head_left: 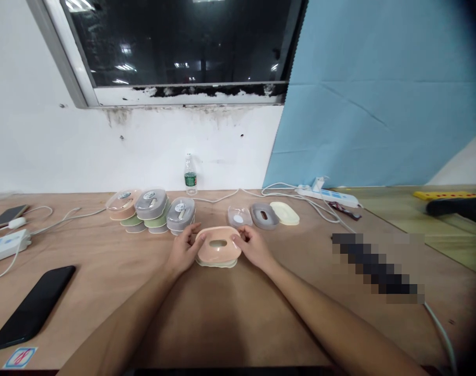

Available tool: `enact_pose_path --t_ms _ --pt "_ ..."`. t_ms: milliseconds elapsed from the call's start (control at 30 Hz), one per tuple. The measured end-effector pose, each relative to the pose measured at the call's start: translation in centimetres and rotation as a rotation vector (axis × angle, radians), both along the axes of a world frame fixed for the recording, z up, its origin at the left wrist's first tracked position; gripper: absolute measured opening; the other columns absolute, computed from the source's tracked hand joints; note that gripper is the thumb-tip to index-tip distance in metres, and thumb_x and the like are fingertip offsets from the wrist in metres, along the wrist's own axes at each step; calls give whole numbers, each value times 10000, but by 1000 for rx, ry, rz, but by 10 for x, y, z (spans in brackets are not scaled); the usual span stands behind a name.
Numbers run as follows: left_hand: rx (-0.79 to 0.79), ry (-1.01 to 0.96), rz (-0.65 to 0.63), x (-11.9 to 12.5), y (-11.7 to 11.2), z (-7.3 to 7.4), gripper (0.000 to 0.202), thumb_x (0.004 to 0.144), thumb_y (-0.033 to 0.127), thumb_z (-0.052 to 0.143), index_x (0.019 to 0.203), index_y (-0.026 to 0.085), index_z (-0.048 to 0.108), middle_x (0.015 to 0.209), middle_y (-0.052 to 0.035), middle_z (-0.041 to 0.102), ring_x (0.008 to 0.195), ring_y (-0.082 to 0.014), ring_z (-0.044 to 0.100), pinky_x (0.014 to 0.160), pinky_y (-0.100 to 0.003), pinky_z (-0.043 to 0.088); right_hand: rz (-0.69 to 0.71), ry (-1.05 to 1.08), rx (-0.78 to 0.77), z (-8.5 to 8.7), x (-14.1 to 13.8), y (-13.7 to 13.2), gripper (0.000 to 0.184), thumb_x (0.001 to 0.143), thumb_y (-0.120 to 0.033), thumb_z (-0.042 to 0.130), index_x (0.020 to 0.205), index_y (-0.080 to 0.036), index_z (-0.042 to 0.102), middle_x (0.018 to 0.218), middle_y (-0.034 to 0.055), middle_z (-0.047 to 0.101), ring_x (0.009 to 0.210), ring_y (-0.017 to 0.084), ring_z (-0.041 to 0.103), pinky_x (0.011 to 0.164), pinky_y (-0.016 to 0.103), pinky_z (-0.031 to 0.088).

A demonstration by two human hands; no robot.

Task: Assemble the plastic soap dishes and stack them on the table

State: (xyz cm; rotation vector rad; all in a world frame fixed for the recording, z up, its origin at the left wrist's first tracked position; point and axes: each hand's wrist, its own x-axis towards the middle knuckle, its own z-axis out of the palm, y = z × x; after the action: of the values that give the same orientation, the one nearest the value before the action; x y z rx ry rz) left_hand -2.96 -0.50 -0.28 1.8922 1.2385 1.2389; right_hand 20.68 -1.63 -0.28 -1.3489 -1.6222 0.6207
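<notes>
A pink oval box part (217, 246) with a slot in its top sits on a pale cream base (216, 263) at the middle of the wooden table (222, 313). My left hand (185, 248) grips its left end with curled fingers. My right hand (253, 245) grips its right end the same way. Just behind lie a clear lid (239, 215), a grey oval part (264, 215) and a cream oval part (285, 213). To the left are stacks of finished oval boxes (152, 209) in pink, grey and green.
A water bottle (190, 175) stands by the wall. A black phone (34, 305) lies at front left, a white power strip (5, 245) and another phone (7, 214) at far left. A second power strip (328, 196) with cables lies at back right.
</notes>
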Motion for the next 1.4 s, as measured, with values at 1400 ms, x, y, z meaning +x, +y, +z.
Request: enact_pose_path --t_ms 1400 --pt "-10 511 -299 -25 8 -7 914 722 618 671 1459 196 333 1447 -142 440 1293 -337 446 1060 -465 372 -5 -414 191 -15 28 34 274 846 -188 518 1084 -148 647 1038 115 626 986 222 588 905 382 460"
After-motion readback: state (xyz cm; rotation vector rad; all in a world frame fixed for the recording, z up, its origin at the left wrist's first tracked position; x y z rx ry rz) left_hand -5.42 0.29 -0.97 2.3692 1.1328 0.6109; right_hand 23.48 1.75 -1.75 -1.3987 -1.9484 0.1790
